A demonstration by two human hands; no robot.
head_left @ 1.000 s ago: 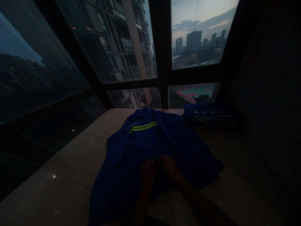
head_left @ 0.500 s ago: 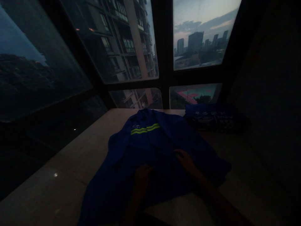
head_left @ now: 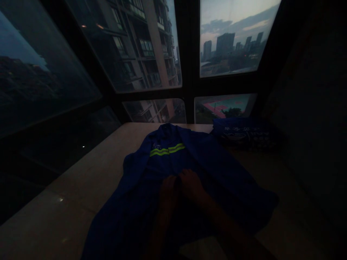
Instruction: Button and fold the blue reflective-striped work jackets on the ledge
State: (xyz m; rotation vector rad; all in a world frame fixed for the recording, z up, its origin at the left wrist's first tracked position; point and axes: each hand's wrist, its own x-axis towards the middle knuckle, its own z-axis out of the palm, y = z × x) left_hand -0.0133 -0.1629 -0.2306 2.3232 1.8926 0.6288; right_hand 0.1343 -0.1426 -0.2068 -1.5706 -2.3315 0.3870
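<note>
A blue work jacket with yellow-green reflective bands across its chest lies front up, collar pointing to the window and sleeves spread to both sides. My left hand and my right hand are close together on its front centre line, below the bands. The fingers of both are curled and closed on the jacket's front, as far as the dim light shows. The exact bit of cloth between the fingertips is too dark to make out.
The jacket rests on a pale stone-like surface under dark-framed windows. At the back right lies a folded dark blue bundle with white lettering. A dark wall bounds the right side.
My right hand has moved left across the jacket to meet my left hand, which has moved slightly up toward the bands. The jacket's lower right part has spread a little outward.
</note>
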